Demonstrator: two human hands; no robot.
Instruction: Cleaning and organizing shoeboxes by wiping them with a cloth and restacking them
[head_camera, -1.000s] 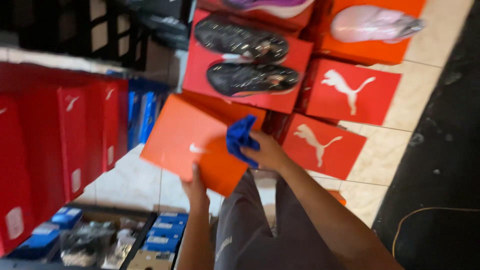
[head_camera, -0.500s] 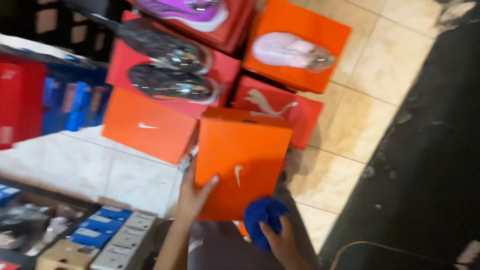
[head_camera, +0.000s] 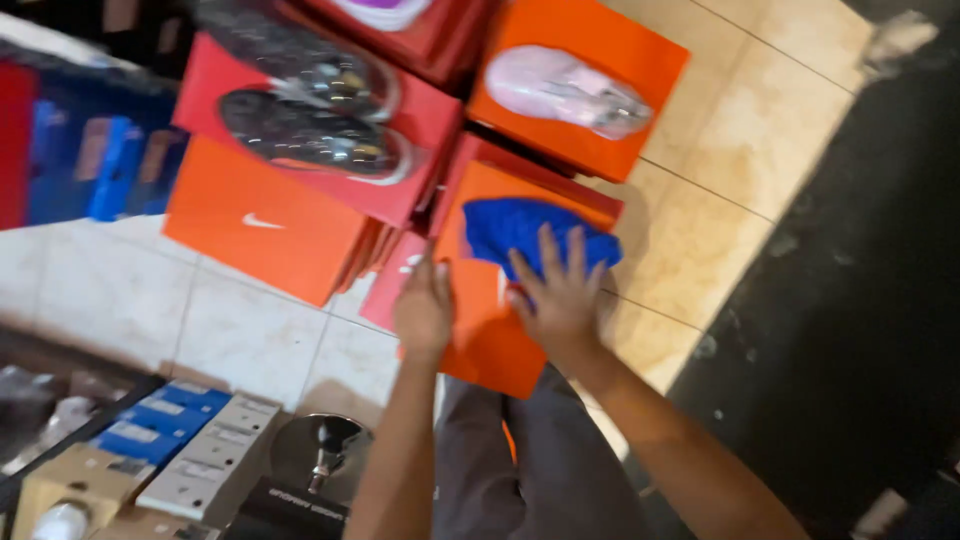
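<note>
Here the right hand (head_camera: 560, 295) presses a blue cloth (head_camera: 520, 232) near the orange box (head_camera: 490, 320) edge.

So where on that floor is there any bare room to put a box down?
Bare tan tiles lie right of the orange box with the pale shoe. White tiles are free between the orange box stack and the small boxes. Around both hands it is crowded.

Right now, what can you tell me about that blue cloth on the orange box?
The blue cloth is a soft, crumpled rag of bright royal blue, bunched rather than folded. It lies on the lid of the orange box near its far end. The right hand presses flat on its near edge, fingers spread over it. The left hand grips the box's left side, not the cloth. Its far edge is blurred.
</note>
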